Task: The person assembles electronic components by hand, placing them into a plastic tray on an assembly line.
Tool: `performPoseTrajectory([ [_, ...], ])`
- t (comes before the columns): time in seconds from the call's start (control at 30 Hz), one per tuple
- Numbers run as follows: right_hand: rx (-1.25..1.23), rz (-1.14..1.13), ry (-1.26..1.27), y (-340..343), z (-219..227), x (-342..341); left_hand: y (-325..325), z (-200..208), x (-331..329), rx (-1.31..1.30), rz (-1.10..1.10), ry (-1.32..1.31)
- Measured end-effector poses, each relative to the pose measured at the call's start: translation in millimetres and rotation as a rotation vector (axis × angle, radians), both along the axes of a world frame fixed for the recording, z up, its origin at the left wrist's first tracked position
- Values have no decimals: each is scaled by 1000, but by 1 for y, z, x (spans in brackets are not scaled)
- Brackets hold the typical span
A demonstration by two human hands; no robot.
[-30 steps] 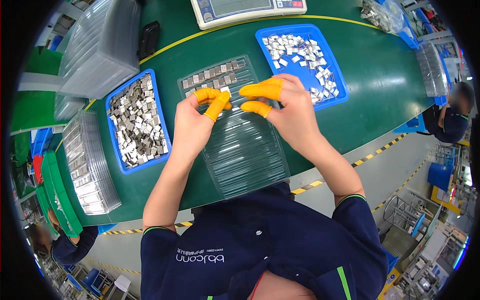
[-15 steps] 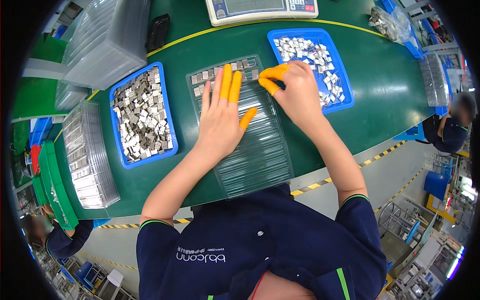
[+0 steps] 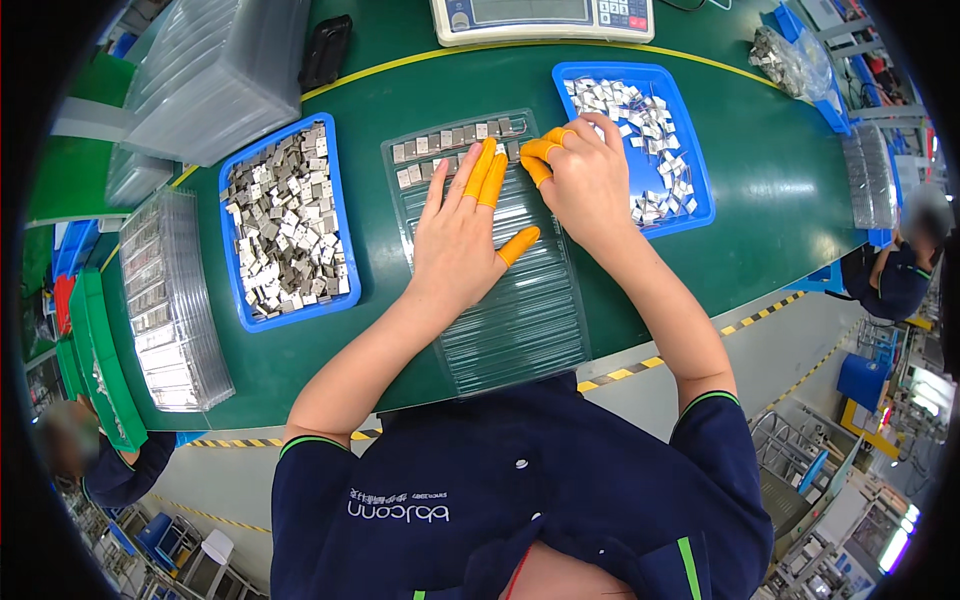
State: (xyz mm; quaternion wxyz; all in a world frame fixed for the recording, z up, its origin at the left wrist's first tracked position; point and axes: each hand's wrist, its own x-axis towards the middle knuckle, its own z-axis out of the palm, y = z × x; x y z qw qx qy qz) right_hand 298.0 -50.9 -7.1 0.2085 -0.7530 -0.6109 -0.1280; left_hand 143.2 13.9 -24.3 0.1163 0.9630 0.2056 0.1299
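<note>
A clear ribbed plastic tray lies in front of me, with small grey-white blocks set along its far grooves. My left hand rests on the tray with its fingers stretched out. Its fingertips touch the second row of blocks. Yellow finger cots cover its thumb and two fingers. My right hand, also in yellow cots, pinches at the right end of that row, beside a small block. What lies between those fingertips is hidden.
Blue bins of grey-white blocks and white pieces with thin wires flank the tray. A scale stands at the far edge. Stacked clear trays and a green bin are on the left. Co-workers sit at both sides.
The view has shifted slightly. My left hand has slid a little right and nearer along the rows. My right hand stays at the row's right end, its fingers more curled.
</note>
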Motion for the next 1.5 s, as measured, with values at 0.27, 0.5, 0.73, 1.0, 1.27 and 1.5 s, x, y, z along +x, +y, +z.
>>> performPoseTrajectory([
  [0.27,-74,84,-60,5,1,10,0,0,1,-1,6,-4],
  [0.5,-77,82,-33,3,0,12,3,3,3,12,-13,17],
  [0.73,42,103,23,-1,3,5,1,-3,3,-4,-20,-7],
  [1.0,22,147,-86,0,-1,9,2,-3,3,-25,-30,-18],
  [1.27,-85,180,-155,3,9,10,1,-4,2,-16,-13,-24],
  [1.5,-91,190,-57,1,3,14,0,-3,3,-3,-14,-6],
])
